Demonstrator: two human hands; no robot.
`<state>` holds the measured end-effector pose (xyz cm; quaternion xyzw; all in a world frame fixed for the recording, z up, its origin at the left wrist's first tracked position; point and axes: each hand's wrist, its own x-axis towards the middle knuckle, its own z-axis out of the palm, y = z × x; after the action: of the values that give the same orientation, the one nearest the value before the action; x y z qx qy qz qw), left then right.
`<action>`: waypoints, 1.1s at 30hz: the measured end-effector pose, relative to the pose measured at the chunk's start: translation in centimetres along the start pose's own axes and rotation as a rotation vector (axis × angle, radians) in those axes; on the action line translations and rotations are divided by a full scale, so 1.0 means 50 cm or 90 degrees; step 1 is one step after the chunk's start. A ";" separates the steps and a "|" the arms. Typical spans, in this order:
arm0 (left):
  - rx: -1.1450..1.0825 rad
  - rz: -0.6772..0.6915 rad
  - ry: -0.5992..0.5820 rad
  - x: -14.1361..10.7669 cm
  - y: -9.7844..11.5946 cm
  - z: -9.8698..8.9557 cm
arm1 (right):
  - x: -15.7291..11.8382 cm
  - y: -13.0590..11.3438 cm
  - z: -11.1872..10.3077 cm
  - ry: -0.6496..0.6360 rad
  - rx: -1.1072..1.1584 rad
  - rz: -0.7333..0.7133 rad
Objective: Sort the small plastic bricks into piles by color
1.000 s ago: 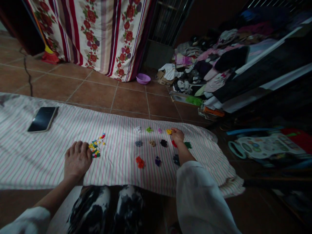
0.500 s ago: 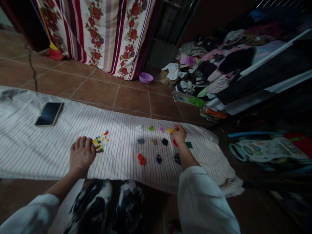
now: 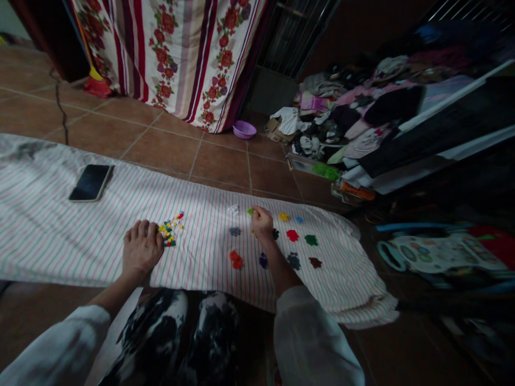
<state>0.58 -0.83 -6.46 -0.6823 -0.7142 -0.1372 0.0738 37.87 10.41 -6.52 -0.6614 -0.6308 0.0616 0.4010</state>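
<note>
1. Your left hand (image 3: pixel 142 246) rests palm down on the striped cloth (image 3: pixel 209 268), left of its middle and nearer the near edge than the left end. Its fingers lie extended and close together, pointing toward the far edge; whether the palm covers anything is hidden.

2. The mixed pile of small pieces (image 3: pixel 168 234) sits just beside that hand, on its right. Your hand probably lies there to keep the pieces gathered and within reach.

3. Your right hand (image 3: pixel 262 224) is over the right half of the cloth, toward the far edge. Its fingers are curled in narrow beside the lime-green cluster (image 3: pixel 250 211); you cannot be seen clearly enough to tell whether they pinch a piece.

4. Single-colour clusters stand apart in rough rows, likely so colours don't mix. Along the far edge: white (image 3: pixel 234 210), lime green, yellow (image 3: pixel 284 216) and light blue (image 3: pixel 299 220).

5. The middle row shows grey (image 3: pixel 235 231), black (image 3: pixel 276 234), red (image 3: pixel 292 236) and dark green (image 3: pixel 311 240); your hand and wrist block part of it.

6. Nearest you: orange (image 3: pixel 235 260), purple (image 3: pixel 263 261), dark grey (image 3: pixel 293 261) and brown (image 3: pixel 315 262).

7. The phone (image 3: pixel 91 183) lies by the far edge, toward the left corner, seemingly clear of your reach.
</note>
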 end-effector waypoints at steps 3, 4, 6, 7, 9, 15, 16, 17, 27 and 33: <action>0.002 0.001 -0.004 0.000 0.001 -0.003 | -0.019 -0.049 0.024 -0.079 0.007 -0.002; 0.000 -0.001 -0.007 0.001 0.001 -0.004 | -0.026 -0.065 0.033 -0.095 0.019 -0.006; -0.006 -0.007 -0.015 0.001 0.002 -0.006 | -0.043 -0.096 0.054 -0.111 0.053 -0.019; -0.008 -0.010 -0.018 0.002 0.002 -0.007 | -0.053 -0.111 0.066 -0.115 0.071 -0.025; -0.009 -0.012 -0.023 0.002 0.003 -0.009 | -0.076 -0.140 0.091 -0.135 0.095 -0.037; -0.031 -0.015 -0.035 0.003 0.005 -0.013 | -0.142 -0.222 0.152 -0.274 0.121 -0.083; -0.042 -0.018 -0.034 0.003 0.005 -0.012 | -0.149 -0.235 0.159 -0.290 0.119 -0.086; -0.053 -0.020 -0.033 0.003 0.005 -0.012 | -0.155 -0.246 0.166 -0.303 0.115 -0.088; -0.014 0.003 -0.008 0.004 0.002 -0.006 | -0.182 -0.317 0.201 -0.371 0.030 -0.075; -0.029 -0.003 0.000 0.003 0.004 -0.008 | -0.188 -0.330 0.202 -0.371 0.002 -0.054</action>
<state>0.73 -0.79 -6.04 -0.6820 -0.7126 -0.1537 0.0577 17.16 4.72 -7.26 -0.5884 -0.7463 0.2332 0.2060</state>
